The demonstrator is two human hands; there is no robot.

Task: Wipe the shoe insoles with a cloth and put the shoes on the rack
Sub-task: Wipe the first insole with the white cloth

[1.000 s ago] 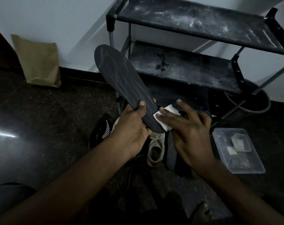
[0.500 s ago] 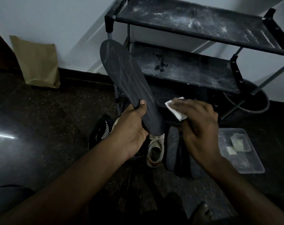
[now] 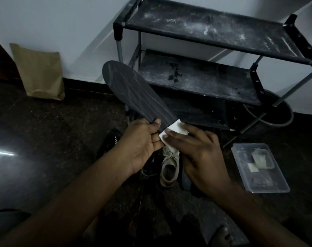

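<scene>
My left hand (image 3: 142, 141) grips the heel end of a dark grey insole (image 3: 133, 93), which slants up and to the left in front of the rack. A small white cloth (image 3: 173, 131) is pressed against the insole's lower end by the fingers of my right hand (image 3: 198, 157). Below the hands on the floor lie a beige laced shoe (image 3: 169, 168) and a black shoe with white stripes (image 3: 110, 141). Another dark insole (image 3: 184, 180) lies partly hidden under my right hand. The black shoe rack (image 3: 214, 32) stands behind, its dusty shelves bare.
A brown paper bag (image 3: 39, 72) leans against the wall at the left. A clear plastic container (image 3: 258, 166) with small white pieces sits on the dark floor at the right. A dark round bucket (image 3: 276, 113) stands behind the rack's right legs. My bare toes (image 3: 221, 236) show at the bottom.
My right hand brought the cloth back from the right onto the insole's lower end. The insole has tilted lower and further left.
</scene>
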